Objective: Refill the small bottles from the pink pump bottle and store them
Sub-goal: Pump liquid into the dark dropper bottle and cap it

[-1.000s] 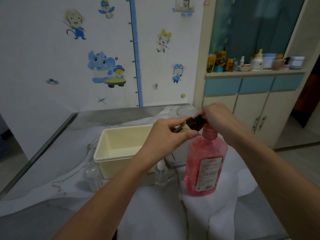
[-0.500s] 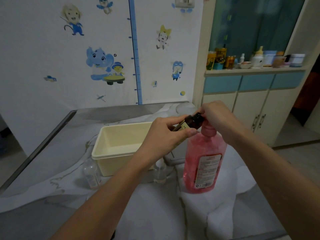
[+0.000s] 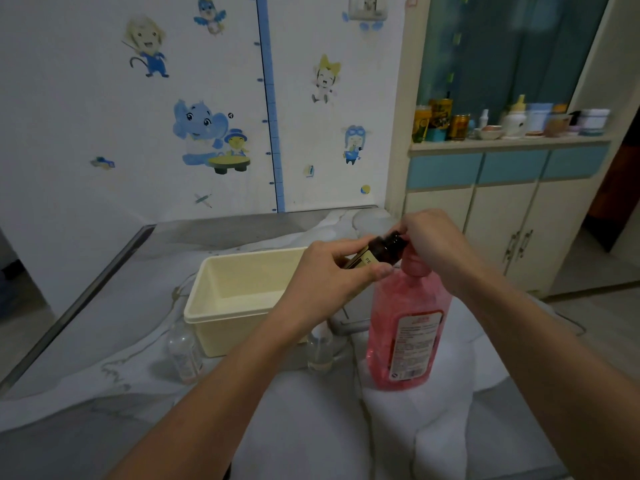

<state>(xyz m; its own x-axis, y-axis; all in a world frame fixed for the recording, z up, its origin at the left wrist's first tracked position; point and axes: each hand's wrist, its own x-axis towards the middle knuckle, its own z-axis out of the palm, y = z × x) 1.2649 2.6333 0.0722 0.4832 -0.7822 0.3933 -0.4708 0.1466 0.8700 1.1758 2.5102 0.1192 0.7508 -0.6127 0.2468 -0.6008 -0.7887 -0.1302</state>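
Two hands up at the pump. My left hand [image 3: 325,275] grips the small brown bottle [image 3: 375,252], fingers and thumb curled round its labelled body, bottle tilted with its neck pointing right, right at the top of the pink pump bottle [image 3: 405,327]. My right hand [image 3: 433,240] sits over the pump head, fingers curled down on it; the pump head and nozzle are hidden under that hand, so I can't tell whether the brown bottle's mouth meets the spout.

Pink pump bottle stands upright on the white cloth [image 3: 311,427] over the grey surface [image 3: 214,233], label facing me.

Cream tub [image 3: 239,299] sits left of the pump bottle, open top, nothing visible inside; my left forearm crosses its near right corner. Clear small bottle [image 3: 185,358] stands just beside the tub's near left corner. Another clear small bottle [image 3: 320,348] stands between tub and pump bottle, partly blocked by my left wrist. A grey metal piece shows behind it, can't tell what it is.

Back wall has cartoon stickers and a blue height ruler [image 3: 272,116]. Cabinet [image 3: 502,216] on the right carries jars, cans and tubs on its top ledge, well apart from the work area.
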